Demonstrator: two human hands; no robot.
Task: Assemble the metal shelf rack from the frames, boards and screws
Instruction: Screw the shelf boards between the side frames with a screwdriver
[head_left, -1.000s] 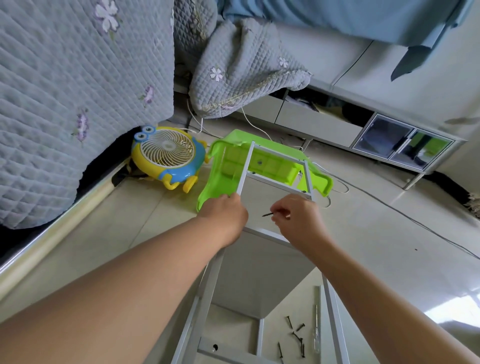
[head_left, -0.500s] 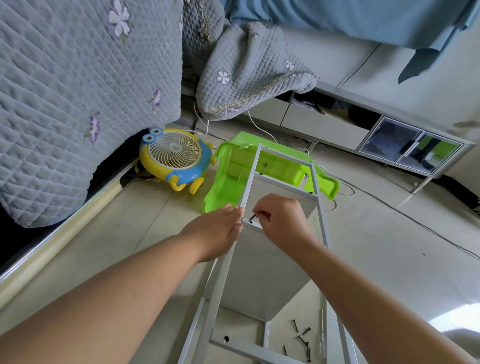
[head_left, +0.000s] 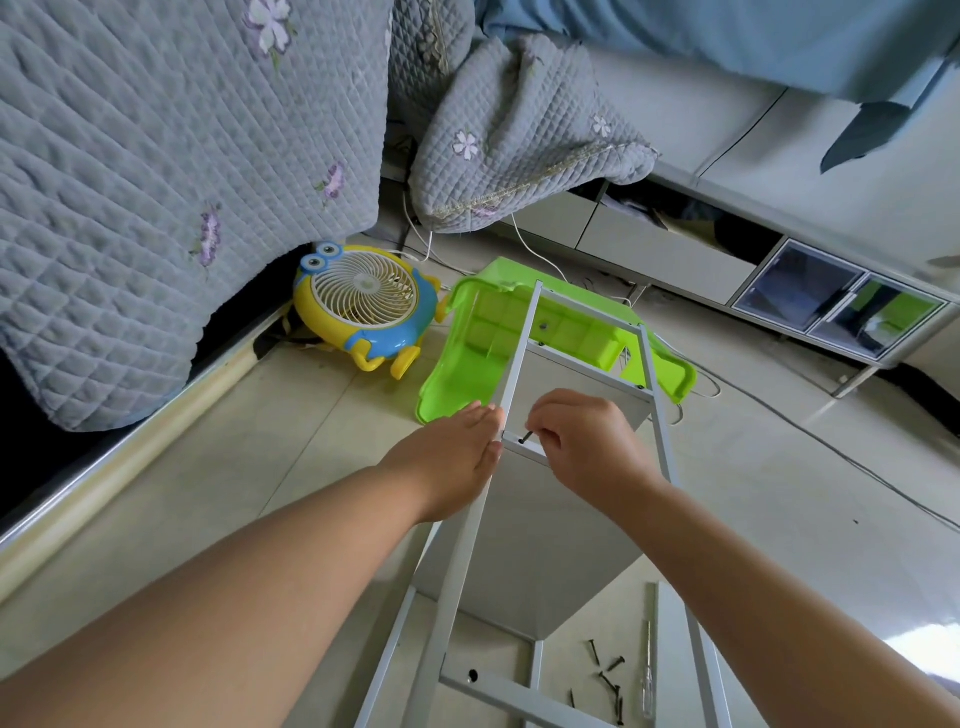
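A grey metal frame (head_left: 519, 343) stands in front of me, two uprights joined by crossbars. A grey board (head_left: 535, 545) hangs inside it, its top edge at a crossbar. My right hand (head_left: 582, 441) pinches a dark screw (head_left: 525, 437) whose tip sits at a hole in that crossbar's left end. My left hand (head_left: 452, 457) presses with straight fingers against the outer side of the left upright, level with the screw. Several loose dark screws (head_left: 605, 675) lie on the floor at the lower right, beside a clear-handled screwdriver (head_left: 647, 675).
A green plastic stool (head_left: 467, 364) lies on its side behind the frame. A yellow and blue fan (head_left: 363, 306) sits left of it, by a quilted bed cover (head_left: 156, 182). A low cabinet (head_left: 779, 291) and white cables (head_left: 779, 415) run along the back right floor.
My right hand has brought the screw leftward from mid-air to the hole at the crossbar's left end. My left hand's fingers have straightened against the upright. The view has tilted slightly.
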